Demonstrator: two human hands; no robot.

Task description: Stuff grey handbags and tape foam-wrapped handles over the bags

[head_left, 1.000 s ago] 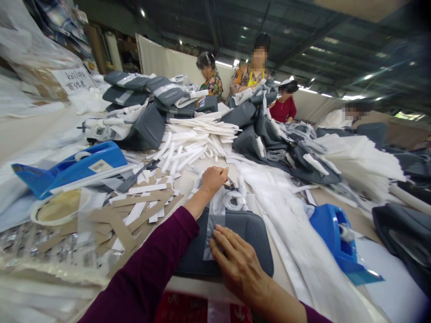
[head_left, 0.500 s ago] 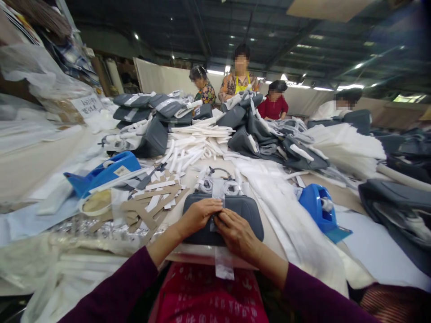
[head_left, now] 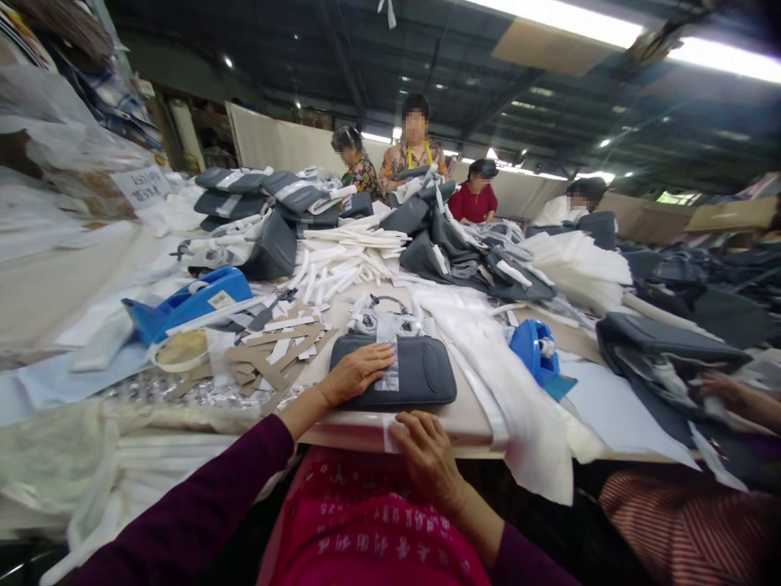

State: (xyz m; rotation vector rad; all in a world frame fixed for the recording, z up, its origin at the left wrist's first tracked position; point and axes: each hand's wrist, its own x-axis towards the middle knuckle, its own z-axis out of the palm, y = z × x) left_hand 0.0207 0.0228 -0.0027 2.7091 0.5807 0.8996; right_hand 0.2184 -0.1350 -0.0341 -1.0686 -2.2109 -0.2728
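Observation:
A dark grey handbag (head_left: 427, 350) lies flat on the table in front of me. A band of clear tape (head_left: 387, 373) runs over its middle, up to the wrapped straps (head_left: 408, 325) at its far side. My left hand (head_left: 359, 373) rests on the bag with its fingers stretched out, the tips on the tape band. Below the bag, at the table's near edge, my right hand (head_left: 430, 460) has curled fingers against a strip of clear tape (head_left: 389, 431) that hangs there. Its grip on the strip is partly hidden.
Blue tape dispensers (head_left: 192, 301) stand left and right of the bag. Cardboard strips (head_left: 284, 346) lie to the left, white foam rods (head_left: 347, 256) and stacked grey bags (head_left: 298, 195) behind. White foam sheeting (head_left: 476, 350) runs along the right. A co-worker's hand (head_left: 732, 395) is at far right.
My right hand has left the bag and moved down to the tape strip at the table edge. My left hand has flattened on the bag. The view has turned slightly right.

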